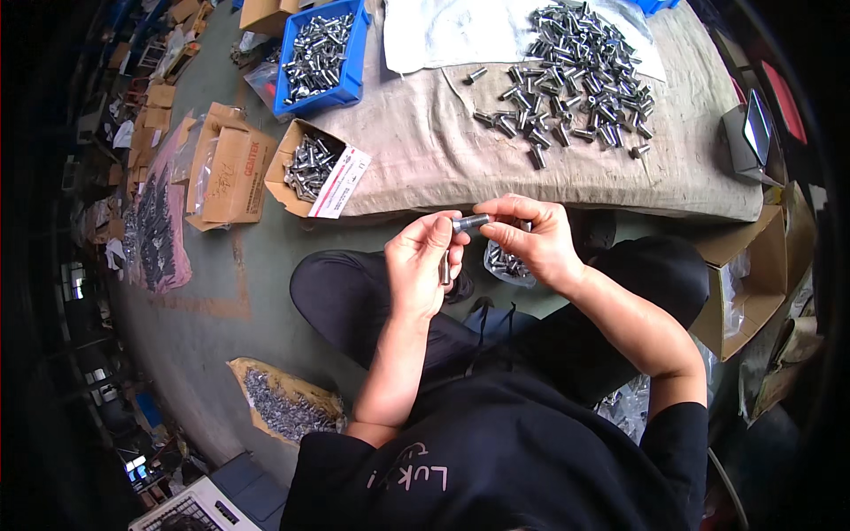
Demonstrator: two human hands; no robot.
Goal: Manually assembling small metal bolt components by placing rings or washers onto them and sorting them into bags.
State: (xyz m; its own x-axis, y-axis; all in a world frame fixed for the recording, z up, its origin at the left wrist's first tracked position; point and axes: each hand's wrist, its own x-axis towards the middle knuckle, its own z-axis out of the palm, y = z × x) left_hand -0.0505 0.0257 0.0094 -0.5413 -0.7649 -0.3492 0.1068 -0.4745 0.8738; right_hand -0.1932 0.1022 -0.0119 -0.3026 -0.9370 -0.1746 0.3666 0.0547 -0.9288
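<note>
A dark threaded bolt (475, 223) lies nearly level between my two hands, above my lap. My left hand (416, 265) pinches its brighter end between thumb and fingers. Under those fingers a second shiny metal piece (445, 269) points downward, partly hidden in the palm. The thumb and forefinger of my right hand (542, 241) close on the bolt's threaded end. A small metallic bit shows by the right fingers, too covered to name. Just below that hand, a clear bag of metal parts (508, 264) sits between my legs.
A cloth-covered table (416, 146) stands ahead, bearing a large heap of bolts (584, 75). At its left are a blue bin (361, 75) and an open carton (279, 181), both with metal parts. Another cardboard box (763, 265) stands at right. Small parts (288, 407) lie on the floor at lower left.
</note>
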